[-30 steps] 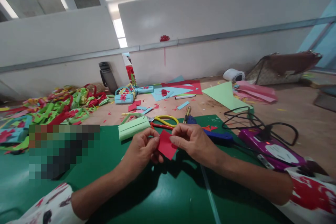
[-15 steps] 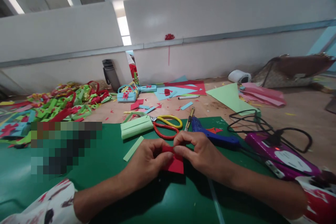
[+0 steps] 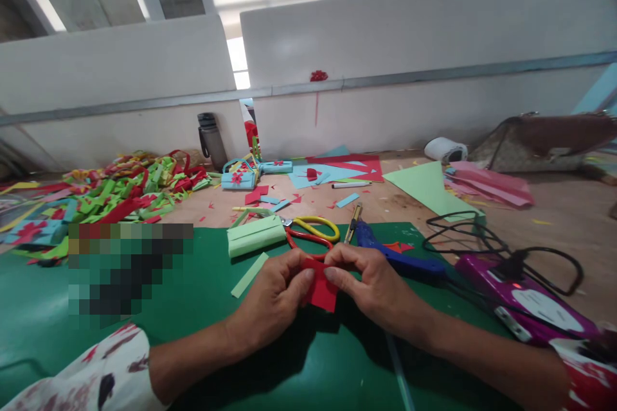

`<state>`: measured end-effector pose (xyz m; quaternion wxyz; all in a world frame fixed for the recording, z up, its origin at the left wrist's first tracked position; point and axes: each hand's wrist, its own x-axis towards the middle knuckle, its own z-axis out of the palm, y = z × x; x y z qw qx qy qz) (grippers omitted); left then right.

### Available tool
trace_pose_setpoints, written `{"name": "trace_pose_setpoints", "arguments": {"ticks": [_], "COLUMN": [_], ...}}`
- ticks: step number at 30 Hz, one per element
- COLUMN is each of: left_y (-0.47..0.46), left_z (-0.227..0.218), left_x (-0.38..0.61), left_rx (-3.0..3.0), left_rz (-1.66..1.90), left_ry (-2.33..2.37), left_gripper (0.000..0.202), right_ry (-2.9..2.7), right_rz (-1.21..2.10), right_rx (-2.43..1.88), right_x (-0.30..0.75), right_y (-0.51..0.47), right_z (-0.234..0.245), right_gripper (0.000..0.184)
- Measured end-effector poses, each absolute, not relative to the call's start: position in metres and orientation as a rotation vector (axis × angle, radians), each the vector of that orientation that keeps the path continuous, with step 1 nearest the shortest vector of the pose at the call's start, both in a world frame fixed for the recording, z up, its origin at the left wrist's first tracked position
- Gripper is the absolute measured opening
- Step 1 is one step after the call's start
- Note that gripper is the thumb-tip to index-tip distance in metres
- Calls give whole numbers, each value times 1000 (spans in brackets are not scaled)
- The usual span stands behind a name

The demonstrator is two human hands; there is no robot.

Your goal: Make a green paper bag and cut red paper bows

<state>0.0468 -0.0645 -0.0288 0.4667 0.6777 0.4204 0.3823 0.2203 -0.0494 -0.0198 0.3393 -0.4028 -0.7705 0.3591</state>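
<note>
Two hands (image 3: pixel 274 298) (image 3: pixel 378 289), one red paper (image 3: pixel 322 292), one scissors (image 3: pixel 313 231), one bottle (image 3: pixel 211 140).

Left hand (image 3: pixel 276 298) and right hand (image 3: pixel 378 289) bare, white sleeves (image 3: pixel 91 376), red and dark splotched print

The red paper (image 3: pixel 322 292) has been lowered toward the green mat (image 3: pixel 216 347). The left hand (image 3: pixel 272 302) and right hand (image 3: pixel 376 289) have been brought closer together, and its top edge is now pinched between their thumbs.

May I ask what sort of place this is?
Probably a paper-craft workbench: the left hand and right hand pinch red paper over a green mat, beside scissors, a glue gun and a heap of paper strips.
</note>
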Motion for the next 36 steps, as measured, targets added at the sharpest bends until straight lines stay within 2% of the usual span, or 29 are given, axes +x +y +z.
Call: {"name": "trace_pose_setpoints", "arguments": {"ticks": [3, 14, 24, 31, 36], "left_y": [-65, -63, -61, -55, -60], "left_z": [-29, -27, -23, -16, -22], "left_x": [48, 43, 42, 35, 44], "left_rx": [1687, 1897, 1900, 1591, 1669], "left_rz": [916, 936, 968, 1121, 887], "left_ry": [1028, 1184, 1201, 1165, 1057], "left_gripper": [17, 35, 27, 21, 20], "right_ry": [-2065, -2096, -2085, -2023, -2109], "right_rz": [867, 798, 737, 702, 667], "right_rx": [-1033, -1022, -1113, -1150, -1026], "right_x": [220, 221, 224, 226, 221], "right_y": [-50, -51, -51, -44, -49], "right_z": [-21, -16, -18, -19, -22], "right_gripper": [12, 24, 22, 24, 22]}}
